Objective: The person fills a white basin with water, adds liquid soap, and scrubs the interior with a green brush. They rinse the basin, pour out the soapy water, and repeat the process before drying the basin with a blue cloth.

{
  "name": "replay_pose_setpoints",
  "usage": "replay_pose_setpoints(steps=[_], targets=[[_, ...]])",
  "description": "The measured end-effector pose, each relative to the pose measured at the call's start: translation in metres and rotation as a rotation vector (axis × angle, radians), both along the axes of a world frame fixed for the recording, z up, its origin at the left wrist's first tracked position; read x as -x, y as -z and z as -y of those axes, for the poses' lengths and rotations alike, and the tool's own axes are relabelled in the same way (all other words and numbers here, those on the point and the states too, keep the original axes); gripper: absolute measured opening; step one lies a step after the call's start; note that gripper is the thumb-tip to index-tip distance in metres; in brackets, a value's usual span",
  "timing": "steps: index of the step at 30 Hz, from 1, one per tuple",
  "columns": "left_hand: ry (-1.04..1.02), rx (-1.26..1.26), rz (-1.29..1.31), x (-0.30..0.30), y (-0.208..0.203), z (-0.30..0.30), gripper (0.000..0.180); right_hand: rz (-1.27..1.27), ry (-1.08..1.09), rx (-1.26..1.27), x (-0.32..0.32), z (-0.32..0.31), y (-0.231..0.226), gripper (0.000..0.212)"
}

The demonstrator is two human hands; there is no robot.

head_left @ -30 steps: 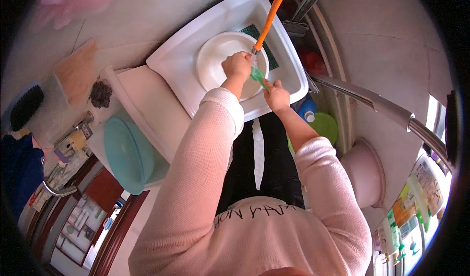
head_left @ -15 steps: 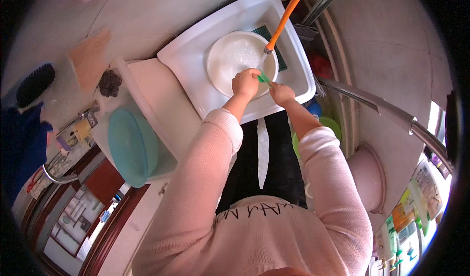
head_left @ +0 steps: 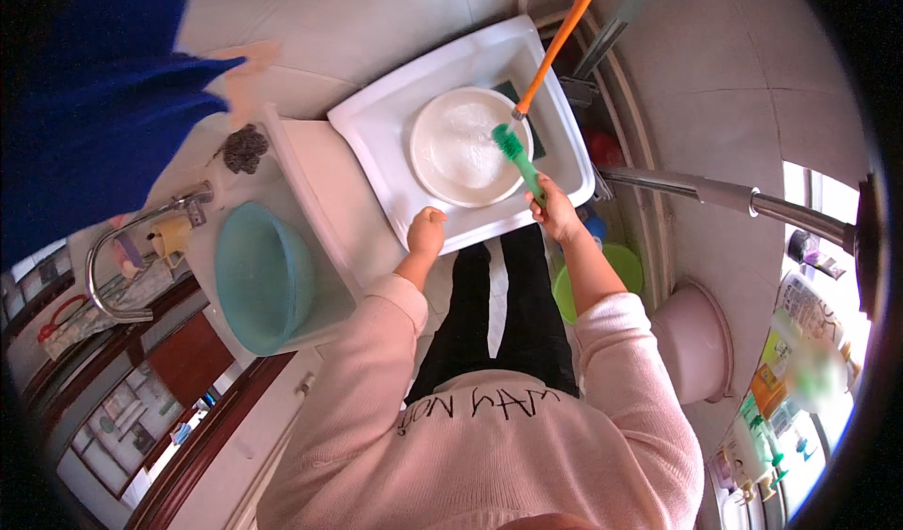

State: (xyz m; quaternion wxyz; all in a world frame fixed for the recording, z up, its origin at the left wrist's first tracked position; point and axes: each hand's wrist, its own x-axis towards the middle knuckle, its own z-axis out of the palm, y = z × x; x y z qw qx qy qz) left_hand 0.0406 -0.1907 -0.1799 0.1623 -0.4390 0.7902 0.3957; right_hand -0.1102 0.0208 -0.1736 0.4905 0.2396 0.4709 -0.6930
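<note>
A white square basin (head_left: 376, 126) holds a white round plate (head_left: 451, 154) with foamy water on it. My right hand (head_left: 557, 212) is shut on the handle of a green brush (head_left: 517, 152), whose bristle head lies on the plate's right side. An orange hose (head_left: 564, 36) comes down from the top, and its end hangs just above the brush head. My left hand (head_left: 428, 232) rests on the basin's near rim with its fingers curled and nothing in it. A dark green sponge (head_left: 513, 88) peeks out behind the plate.
A teal bowl (head_left: 259, 276) sits in a second sink at the left, near a curved tap (head_left: 122, 248) and a steel scourer (head_left: 245, 149). Another person's blue sleeve (head_left: 85, 107) fills the upper left. At the right are a metal pipe (head_left: 715, 191), a green tub (head_left: 616, 267) and a pink tub (head_left: 691, 342).
My left hand has come off the plate and drawn back to the basin's near rim. The brush now reaches onto the plate. A blue-sleeved arm has come in at the upper left.
</note>
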Motion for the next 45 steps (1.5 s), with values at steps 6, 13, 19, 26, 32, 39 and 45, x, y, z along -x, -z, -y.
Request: replay_pose_setpoints(steps=[6,13,19,26,32,39,45], targets=[[0.128,0.100,-0.125,0.009,-0.036,-0.012,0.047,-0.917,-0.760,-0.701,-0.002,0.036,-0.013,0.035],[0.157,0.205,-0.301,0.001,-0.075,0.001,0.048,-0.888,-1.358,-1.020,-0.057,-0.006,0.041,0.035],[0.098,0.061,-0.293,-0.040,-0.067,0.016,0.043,-0.901,-1.306,-1.005,-0.052,-0.009,0.029,0.031],[-0.071,-0.303,-0.659,-0.011,-0.119,0.025,0.030,-1.102,-0.794,-0.814,-0.045,0.017,-0.050,0.027],[0.241,0.069,-1.076,0.073,-0.309,0.051,0.032,-0.855,-0.270,-0.321,-0.020,0.060,-0.164,0.032],[-0.249,0.548,-1.505,0.076,-0.399,0.107,0.047,-1.188,-0.341,-0.251,-0.013,0.094,-0.295,0.029],[0.085,0.340,-1.251,0.042,-0.396,0.143,0.036,-1.675,-0.680,-0.382,-0.021,0.129,-0.381,0.022]])
